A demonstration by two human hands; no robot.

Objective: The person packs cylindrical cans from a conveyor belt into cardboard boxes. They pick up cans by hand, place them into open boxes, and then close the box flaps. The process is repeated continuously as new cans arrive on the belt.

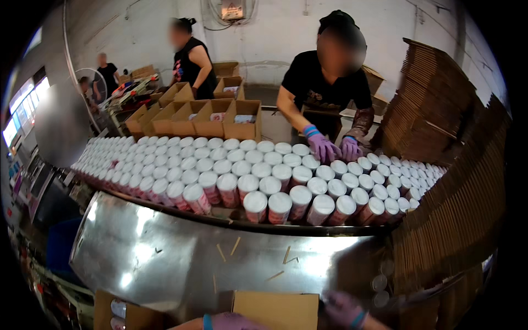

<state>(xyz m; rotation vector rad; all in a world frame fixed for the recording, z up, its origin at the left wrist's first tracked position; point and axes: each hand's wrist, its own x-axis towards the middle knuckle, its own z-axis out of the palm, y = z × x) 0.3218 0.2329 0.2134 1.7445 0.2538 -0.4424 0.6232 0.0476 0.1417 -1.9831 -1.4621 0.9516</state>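
At the lower edge my left hand (234, 323), in a purple glove with a blue cuff, lies against the near side of a cardboard box (275, 306) with a plain brown top; its fingers are mostly out of sight. My right hand (344, 312), gloved alike, is just right of that box, its fingers smeared by motion. To the left stands an open carton (135, 313) with cylindrical cans (118, 309) inside. Beyond the steel table (181, 253), which has thin yellowish strips scattered on it, stand several rows of white-lidded pink cans (280, 202).
Opposite me a co-worker (313, 85) has purple-gloved hands (324, 146) at the cans. Further back, another worker (195, 71) stands by open cartons (242, 129), with more people (107, 77) at the far left. Tall stacks of flattened cardboard (418, 99) crowd the right side.
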